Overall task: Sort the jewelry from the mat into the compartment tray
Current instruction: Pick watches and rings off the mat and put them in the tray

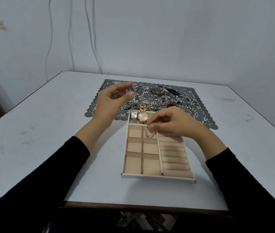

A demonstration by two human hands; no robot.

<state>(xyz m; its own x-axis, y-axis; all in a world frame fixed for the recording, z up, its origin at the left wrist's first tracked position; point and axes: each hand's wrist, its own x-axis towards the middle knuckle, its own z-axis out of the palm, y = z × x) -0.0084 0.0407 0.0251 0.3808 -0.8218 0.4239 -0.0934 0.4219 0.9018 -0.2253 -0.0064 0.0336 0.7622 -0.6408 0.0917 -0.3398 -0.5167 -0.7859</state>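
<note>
Beige tray (158,177): a white rim and soft beige lining. It lies on the table just in front of the mat, its far end overlapping the mat's near edge. It has one long compartment at the far end, six square ones on the left and padded ring rolls (175,158) on the right.
Beaded bracelet (150,134): a small loop of pale pink-violet beads, hanging into the far square compartment next to the ring rolls.
Right hand (172,122): fingertips and thumb pinch the top of the beaded bracelet, with the other fingers curled.
Silver hoop (130,89): thin and round; I cannot tell whether it is a bangle or a ring. It is held in the air over the mat's far left part.
Left hand (111,101): index finger and thumb pinch the silver hoop.
Silver watch (134,115): rectangular face and link band, in the long far compartment.
Gold watch (142,116): round pale dial, lying beside the silver watch with its band reaching over the rim.
Writing: the dials are too small to read.
Jewelry pile (158,95): tangled chains, pearls, pendants and rings on the mat.
Mat (200,115): grey lace-cut, with a scalloped edge.
Table (49,148): pale grey and scuffed.
</note>
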